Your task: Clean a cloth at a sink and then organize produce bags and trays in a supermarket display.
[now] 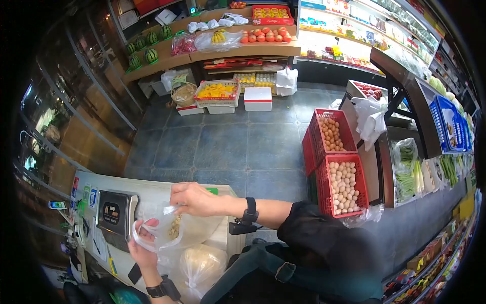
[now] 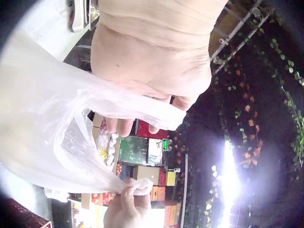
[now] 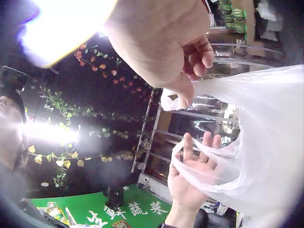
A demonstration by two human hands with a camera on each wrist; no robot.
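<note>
Two hands are holding a white bag (image 1: 164, 234) apart by its handles over the counter (image 1: 157, 191).
The bag is hanging near the counter's front edge, scale (image 1: 116, 215) on one side, knotted bag (image 1: 202, 263) on the other, while tiled floor (image 1: 217, 142) is stretching beyond the far edge towards the shelf (image 1: 202, 54). The right hand (image 1: 195, 200) is pinching one handle, its grip clamped; the left hand (image 1: 143, 251) is reaching through the other, its grip apart, fingers extended. The bag is containing small pale pieces (image 1: 175, 227); the knotted bag is bulging with something yellowish.
</note>
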